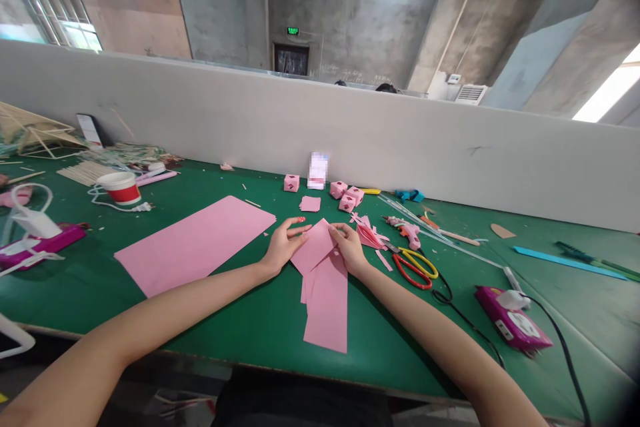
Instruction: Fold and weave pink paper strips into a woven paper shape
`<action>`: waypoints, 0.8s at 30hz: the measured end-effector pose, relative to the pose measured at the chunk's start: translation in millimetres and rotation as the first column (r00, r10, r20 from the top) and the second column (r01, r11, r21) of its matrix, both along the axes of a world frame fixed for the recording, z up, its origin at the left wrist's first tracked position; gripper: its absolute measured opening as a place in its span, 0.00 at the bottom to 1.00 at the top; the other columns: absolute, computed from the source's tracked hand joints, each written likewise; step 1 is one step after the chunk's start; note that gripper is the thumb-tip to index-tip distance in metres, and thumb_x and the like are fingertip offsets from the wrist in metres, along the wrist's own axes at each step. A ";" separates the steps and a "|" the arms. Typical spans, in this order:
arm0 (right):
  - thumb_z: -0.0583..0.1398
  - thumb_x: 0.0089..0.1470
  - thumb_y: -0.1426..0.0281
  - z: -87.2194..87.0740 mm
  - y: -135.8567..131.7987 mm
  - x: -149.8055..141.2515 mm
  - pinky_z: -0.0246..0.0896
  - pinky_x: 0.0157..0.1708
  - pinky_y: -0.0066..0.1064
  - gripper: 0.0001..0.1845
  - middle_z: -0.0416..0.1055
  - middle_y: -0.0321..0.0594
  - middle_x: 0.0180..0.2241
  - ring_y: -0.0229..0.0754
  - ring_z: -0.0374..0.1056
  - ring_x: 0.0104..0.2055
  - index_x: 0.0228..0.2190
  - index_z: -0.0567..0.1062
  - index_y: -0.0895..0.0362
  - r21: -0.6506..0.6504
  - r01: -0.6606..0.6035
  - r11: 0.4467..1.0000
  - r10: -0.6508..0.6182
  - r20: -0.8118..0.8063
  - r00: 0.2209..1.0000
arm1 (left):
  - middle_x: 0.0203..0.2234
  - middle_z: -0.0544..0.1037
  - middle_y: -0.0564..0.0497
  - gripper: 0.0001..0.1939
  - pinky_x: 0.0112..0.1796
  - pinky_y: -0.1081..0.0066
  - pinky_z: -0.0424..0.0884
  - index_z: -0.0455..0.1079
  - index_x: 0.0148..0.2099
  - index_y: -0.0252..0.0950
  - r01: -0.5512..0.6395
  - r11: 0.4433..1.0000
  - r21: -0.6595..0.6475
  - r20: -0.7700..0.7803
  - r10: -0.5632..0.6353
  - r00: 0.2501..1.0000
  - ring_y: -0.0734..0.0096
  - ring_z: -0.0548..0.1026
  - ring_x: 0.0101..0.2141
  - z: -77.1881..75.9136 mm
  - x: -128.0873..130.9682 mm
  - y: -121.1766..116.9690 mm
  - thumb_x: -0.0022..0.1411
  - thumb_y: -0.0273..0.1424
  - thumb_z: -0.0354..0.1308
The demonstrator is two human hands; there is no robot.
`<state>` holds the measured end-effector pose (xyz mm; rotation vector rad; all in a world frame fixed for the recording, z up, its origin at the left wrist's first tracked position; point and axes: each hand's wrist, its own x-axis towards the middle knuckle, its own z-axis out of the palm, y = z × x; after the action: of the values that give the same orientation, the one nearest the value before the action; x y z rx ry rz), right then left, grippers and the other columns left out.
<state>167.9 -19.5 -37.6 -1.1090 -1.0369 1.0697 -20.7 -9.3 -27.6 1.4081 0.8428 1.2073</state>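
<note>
Between my two hands is a pink sheet of paper (314, 248), one corner pointing away from me. My left hand (283, 245) grips its left edge, the fingers bent over it. On the other side my right hand (349, 245) pinches the paper near its top right edge. Beneath it lie pink paper strips (327, 313), partly covered by the held sheet. A large pink sheet (195, 243) lies flat to the left. Beyond my hands sit a small stack of pink squares (310, 203) and several pink paper cubes (291, 183) with diamond-shaped openings.
Scissors (417, 267) with red and yellow handles, pink paper scraps (369, 233) and a pink glue gun (411, 233) lie right of my hands. Purple power strips (515, 323) stand at both sides. A paper cup (120, 188) is at left. A phone (318, 170) leans on the partition (425, 140).
</note>
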 end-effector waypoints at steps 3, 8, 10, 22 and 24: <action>0.65 0.45 0.52 1.3 -1.4 -0.9 0.50 0.14 0.22 0.22 0.64 0.29 0.19 0.32 0.58 0.18 0.35 0.72 0.56 0.012 -0.069 0.998 0.068 0.064 0.996 | 0.46 0.79 0.41 0.27 0.40 0.65 0.74 0.66 0.53 0.37 0.017 0.999 -0.046 -0.019 -0.018 1.000 0.58 0.79 0.43 -0.8 -0.6 2.5 0.54 0.40 0.67; 0.65 0.47 0.54 4.8 -4.5 -2.7 0.53 0.15 0.22 0.20 0.63 0.28 0.17 0.31 0.56 0.17 0.32 0.73 0.57 0.026 -0.211 0.977 0.205 0.155 0.966 | 0.35 0.80 0.47 0.24 0.32 0.69 0.72 0.68 0.47 0.35 0.206 0.963 -0.172 -0.045 -0.216 0.975 0.63 0.78 0.33 6.1 -3.5 3.8 0.52 0.40 0.68; 0.65 0.47 0.54 5.9 -5.8 -3.3 0.52 0.16 0.22 0.19 0.63 0.28 0.17 0.31 0.55 0.17 0.31 0.73 0.57 0.030 -0.235 0.971 0.228 0.158 0.961 | 0.31 0.79 0.49 0.23 0.31 0.70 0.71 0.68 0.45 0.35 0.224 0.957 -0.185 -0.030 -0.234 0.972 0.66 0.77 0.31 8.3 -4.0 3.3 0.51 0.40 0.69; 0.64 0.46 0.50 9.1 -5.6 -3.8 0.52 0.15 0.23 0.22 0.60 0.29 0.19 0.30 0.54 0.17 0.27 0.73 0.57 0.002 -0.162 0.987 0.160 0.134 0.978 | 0.27 0.77 0.53 0.22 0.30 0.72 0.69 0.67 0.42 0.36 0.056 0.991 -0.121 0.000 -0.056 0.998 0.69 0.75 0.28 4.3 -2.9 3.9 0.49 0.39 0.69; 0.65 0.45 0.51 9.5 -4.9 -2.9 0.52 0.16 0.23 0.22 0.60 0.29 0.20 0.30 0.54 0.18 0.27 0.73 0.57 -0.009 -0.161 0.987 0.161 0.101 0.982 | 0.27 0.77 0.53 0.22 0.30 0.73 0.68 0.67 0.42 0.36 0.041 0.993 -0.112 0.000 -0.041 0.999 0.69 0.75 0.28 3.3 -2.9 4.8 0.49 0.39 0.69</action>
<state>165.1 -24.3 -28.1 -1.1032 -1.2239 1.1512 -23.6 -4.6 -24.3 1.3298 0.8666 1.1103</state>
